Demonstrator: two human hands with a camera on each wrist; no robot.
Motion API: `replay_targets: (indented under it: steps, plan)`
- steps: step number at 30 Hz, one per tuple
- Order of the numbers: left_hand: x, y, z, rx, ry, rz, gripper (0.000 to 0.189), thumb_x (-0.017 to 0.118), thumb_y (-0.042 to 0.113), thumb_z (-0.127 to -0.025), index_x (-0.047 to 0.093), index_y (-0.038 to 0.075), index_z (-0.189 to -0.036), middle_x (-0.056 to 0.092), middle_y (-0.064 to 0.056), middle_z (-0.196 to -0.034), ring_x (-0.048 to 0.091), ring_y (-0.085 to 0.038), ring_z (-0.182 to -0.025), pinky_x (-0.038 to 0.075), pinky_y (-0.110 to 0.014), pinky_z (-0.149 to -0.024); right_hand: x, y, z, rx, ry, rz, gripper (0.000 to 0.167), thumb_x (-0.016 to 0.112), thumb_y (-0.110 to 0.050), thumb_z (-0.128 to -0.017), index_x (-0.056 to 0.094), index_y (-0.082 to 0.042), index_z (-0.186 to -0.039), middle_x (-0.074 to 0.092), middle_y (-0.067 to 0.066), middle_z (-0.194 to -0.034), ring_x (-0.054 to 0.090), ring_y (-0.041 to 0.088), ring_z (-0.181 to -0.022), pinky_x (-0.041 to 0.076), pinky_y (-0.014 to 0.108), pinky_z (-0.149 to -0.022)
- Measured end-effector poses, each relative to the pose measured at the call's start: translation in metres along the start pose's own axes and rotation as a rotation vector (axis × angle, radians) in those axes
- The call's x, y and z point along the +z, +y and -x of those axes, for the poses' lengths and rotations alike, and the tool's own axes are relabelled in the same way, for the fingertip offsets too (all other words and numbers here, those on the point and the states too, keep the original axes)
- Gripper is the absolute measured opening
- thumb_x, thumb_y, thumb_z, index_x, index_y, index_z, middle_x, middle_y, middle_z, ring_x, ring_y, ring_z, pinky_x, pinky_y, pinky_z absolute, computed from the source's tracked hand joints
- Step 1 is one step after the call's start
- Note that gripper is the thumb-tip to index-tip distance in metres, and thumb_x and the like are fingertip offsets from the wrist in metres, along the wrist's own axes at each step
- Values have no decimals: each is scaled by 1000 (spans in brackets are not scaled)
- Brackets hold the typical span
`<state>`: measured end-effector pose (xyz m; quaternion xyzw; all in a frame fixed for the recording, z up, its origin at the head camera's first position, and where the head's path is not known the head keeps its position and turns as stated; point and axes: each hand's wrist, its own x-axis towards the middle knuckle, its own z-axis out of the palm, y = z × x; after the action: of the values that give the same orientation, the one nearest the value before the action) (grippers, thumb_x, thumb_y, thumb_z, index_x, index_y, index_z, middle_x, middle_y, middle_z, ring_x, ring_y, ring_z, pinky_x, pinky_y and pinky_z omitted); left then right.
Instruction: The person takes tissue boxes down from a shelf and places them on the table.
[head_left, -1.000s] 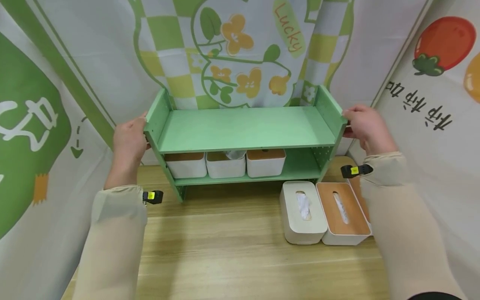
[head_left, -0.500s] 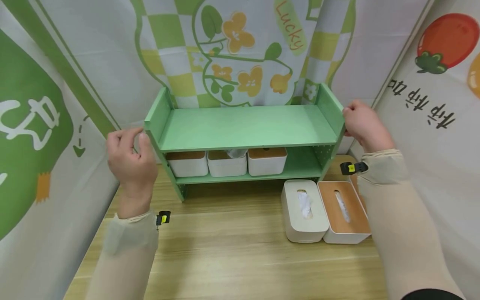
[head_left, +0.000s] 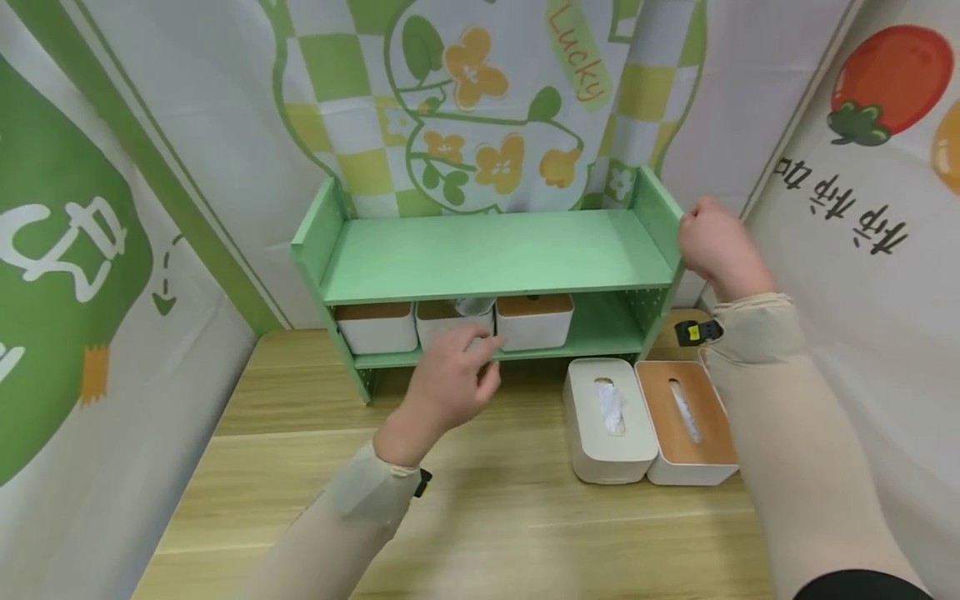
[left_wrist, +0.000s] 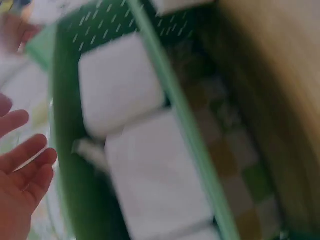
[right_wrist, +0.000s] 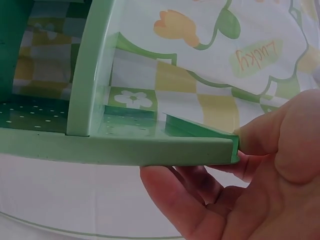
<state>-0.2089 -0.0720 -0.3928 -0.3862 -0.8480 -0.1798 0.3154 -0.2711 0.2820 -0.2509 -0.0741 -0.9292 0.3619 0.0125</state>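
A green two-tier shelf [head_left: 495, 254] stands on the wooden table. With thumb and fingers my right hand [head_left: 718, 248] grips the top edge of its right side panel, seen close in the right wrist view, where the thumb [right_wrist: 265, 130] lies at the panel's end. My left hand [head_left: 453, 379] holds nothing; its fingers are loosely bent in front of the lower tier, overlapping the tissue boxes there. Three white tissue boxes sit in that tier: a left one [head_left: 377, 332], a middle one [head_left: 435, 327] with tissue showing, and a right one [head_left: 534, 325] with a wooden lid.
Right of the middle, an all-white tissue box [head_left: 611, 450] stands on the wooden table [head_left: 255, 500] beside a wooden-lidded one [head_left: 693, 417]. Another box behind it is mostly hidden by the right arm. Printed curtains [head_left: 817, 275] enclose the table at the back and sides.
My left hand has let go of the shelf's left side panel and swung right and down to the front of the lower tier. My right hand stays on the right panel.
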Motion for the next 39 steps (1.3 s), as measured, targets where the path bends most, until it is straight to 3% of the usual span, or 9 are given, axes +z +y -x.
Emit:
replay_targets:
  steps: [5, 9, 15, 19, 23, 28, 33, 39]
  plan:
    - [33, 24, -8, -79, -230, -120, 43, 55, 24, -97, 60, 12, -138, 49, -22, -137, 46, -38, -126, 40, -53, -102, 4, -1, -2, -2, -1, -1, 54, 16, -29, -108, 22, 3, -152, 45, 25, -126, 49, 35, -97, 49, 42, -70]
    - [49, 37, -18, -172, -331, -225, 55, 50, 36, -98, 45, 19, -150, 36, -22, -145, 27, -42, -138, 28, -56, -108, 4, 0, -2, -10, -1, 16, 56, 14, -29, -107, 16, 2, -154, 43, 30, -133, 48, 40, -106, 49, 46, -74]
    - [75, 49, -38, -300, -343, -298, 67, 48, 47, -97, 32, 20, -156, 27, -19, -150, 18, -42, -139, 16, -61, -110, 5, 1, -2, -29, 4, 72, 58, 9, -29, -107, 10, 3, -155, 43, 33, -132, 49, 42, -103, 49, 47, -70]
    - [91, 53, -50, -340, -341, -324, 73, 46, 52, -97, 21, 24, -159, 23, -18, -151, 16, -42, -138, 11, -62, -111, 4, 2, -2, -29, 9, 66, 57, 10, -28, -107, 9, 2, -156, 44, 33, -131, 50, 41, -99, 50, 45, -66]
    - [102, 56, -57, -366, -369, -352, 72, 43, 57, -98, 19, 28, -160, 23, -17, -151, 17, -41, -138, 10, -63, -111, 5, 4, -2, -31, 18, 55, 58, 10, -28, -107, 7, 0, -157, 46, 31, -128, 50, 37, -89, 50, 43, -62]
    - [107, 57, -61, -388, -436, -407, 67, 39, 59, -99, 25, 30, -158, 25, -16, -151, 20, -42, -137, 12, -65, -110, 7, 4, -3, -26, 20, 21, 59, 10, -31, -107, 5, -3, -158, 44, 30, -132, 50, 36, -89, 49, 43, -62]
    - [107, 59, -63, -385, -435, -420, 65, 43, 58, -98, 32, 29, -155, 27, -16, -150, 22, -42, -136, 15, -66, -109, 7, 4, -3, -18, 25, 5, 58, 10, -33, -107, 10, -3, -157, 46, 30, -132, 52, 40, -100, 51, 45, -68]
    - [101, 68, -59, -347, -441, -435, 63, 45, 57, -97, 35, 27, -152, 30, -18, -148, 26, -42, -134, 19, -66, -107, 8, 4, -1, -22, 26, 17, 58, 10, -32, -107, 6, -4, -158, 49, 27, -123, 53, 37, -90, 51, 43, -63]
